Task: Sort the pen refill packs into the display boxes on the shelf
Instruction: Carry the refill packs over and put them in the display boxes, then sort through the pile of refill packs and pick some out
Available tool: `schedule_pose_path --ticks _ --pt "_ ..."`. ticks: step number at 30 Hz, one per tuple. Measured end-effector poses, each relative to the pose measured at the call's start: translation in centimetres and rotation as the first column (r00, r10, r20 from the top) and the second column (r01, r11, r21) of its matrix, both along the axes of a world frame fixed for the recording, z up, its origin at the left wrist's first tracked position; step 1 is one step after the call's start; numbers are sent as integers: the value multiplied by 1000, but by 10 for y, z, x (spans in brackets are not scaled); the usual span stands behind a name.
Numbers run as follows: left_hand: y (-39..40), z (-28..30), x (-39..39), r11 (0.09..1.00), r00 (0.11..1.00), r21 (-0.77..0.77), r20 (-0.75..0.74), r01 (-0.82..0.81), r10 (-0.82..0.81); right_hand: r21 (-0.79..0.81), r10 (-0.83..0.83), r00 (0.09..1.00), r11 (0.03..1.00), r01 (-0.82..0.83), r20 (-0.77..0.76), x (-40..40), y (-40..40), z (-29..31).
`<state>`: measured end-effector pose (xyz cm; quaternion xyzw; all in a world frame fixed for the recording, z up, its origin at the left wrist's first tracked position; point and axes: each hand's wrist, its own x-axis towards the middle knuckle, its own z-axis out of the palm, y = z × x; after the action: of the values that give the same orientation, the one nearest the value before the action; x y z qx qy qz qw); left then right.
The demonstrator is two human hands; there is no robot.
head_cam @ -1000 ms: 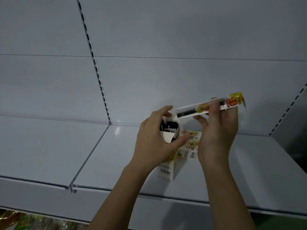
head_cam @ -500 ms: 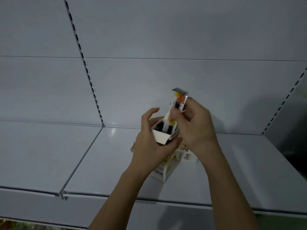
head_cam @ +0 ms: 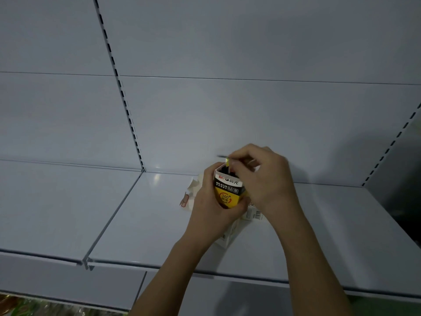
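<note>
A: Head view, single frame. Where is the display box?

B: Display box [head_cam: 229,192] is held up off the shelf [head_cam: 141,215], roughly upright, open end at the top. Printed face toward the camera: white band, black band, yellow field marked "360°". Dark refill ends show inside the opening.

A: Left hand?

B: Left hand [head_cam: 210,208] wraps the box from the left and underneath. The fingers curl across the lower front and the thumb runs up the left side near the rim. Grip closed around the box.

A: Right hand?

B: Right hand [head_cam: 262,176] sits above and to the right of the box opening, fingers bent inward. It pinches the top of a pen refill pack [head_cam: 227,162]. Only a short yellow and clear stub of the pack shows above the rim; the rest is down inside the box. A thin dark edge sticks out to the left past the fingertips.

A: Anything else on the shelf?

B: A second white box [head_cam: 229,236] stands on the shelf directly below the left hand, mostly hidden by it. A barcoded white pack [head_cam: 254,214] lies flat just right of it, under the right wrist. A crumpled pale wrapper [head_cam: 190,195] lies behind and left of the left hand. Wrapper print too small to read.
</note>
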<state>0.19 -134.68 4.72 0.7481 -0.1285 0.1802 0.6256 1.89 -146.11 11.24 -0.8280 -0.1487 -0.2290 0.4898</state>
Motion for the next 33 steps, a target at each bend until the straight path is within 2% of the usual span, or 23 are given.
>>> schedule_pose_path --ticks 3,6,8,10,12,15,17,19,21,22,23,25,28,30,33 --pt "1 1 2 998 998 -27 15 -53 54 -135 9 1000 991 -11 -13 2 0 -14" --pt "2 1 5 963 985 -206 -30 -173 171 55 110 984 993 -104 -136 -4 2 -28" --pt "4 -1 8 880 969 -406 -100 -246 225 162 216 932 971 -175 -292 -8 2 -41" --pt "6 -6 9 813 963 -515 -154 -270 222 201 305 861 949 -241 -407 -11 -1 -53" --pt "8 -12 6 811 955 -508 -212 -291 210 136 322 838 947 -292 -441 -11 -7 -62" --pt "11 -26 0 851 939 -424 -279 -310 204 -25 280 842 944 -328 -462 -11 -16 -70" --pt "16 -34 -6 890 924 -314 -299 -332 239 -97 264 830 931 -353 -492 -12 -24 -68" --pt "24 -42 -13 905 879 -119 -319 -407 353 -276 191 829 883 -379 -526 -11 -33 -66" --pt "37 -52 -19 859 813 155 -279 -487 511 -527 71 861 764 -372 -504 -11 -38 -67" --pt "42 -54 -21 820 793 276 -235 -501 563 -573 44 870 735 -361 -492 -11 -40 -67" --pt "47 -55 -24 785 787 368 -188 -498 588 -561 49 869 746 -360 -493 -11 -41 -68" --pt "54 -51 -32 737 798 492 -128 -464 589 -424 143 863 825 -374 -484 -12 -39 -70" --pt "65 -43 -55 659 808 614 -59 -434 587 -269 263 907 895 -357 -329 -19 -27 -66" --pt "74 -36 -75 615 807 652 -8 -444 590 -179 329 912 909 -376 -246 -29 -14 -64" --pt "94 -32 -106 572 789 686 5 -449 614 -123 408 882 888 -444 -237 -49 8 -68"
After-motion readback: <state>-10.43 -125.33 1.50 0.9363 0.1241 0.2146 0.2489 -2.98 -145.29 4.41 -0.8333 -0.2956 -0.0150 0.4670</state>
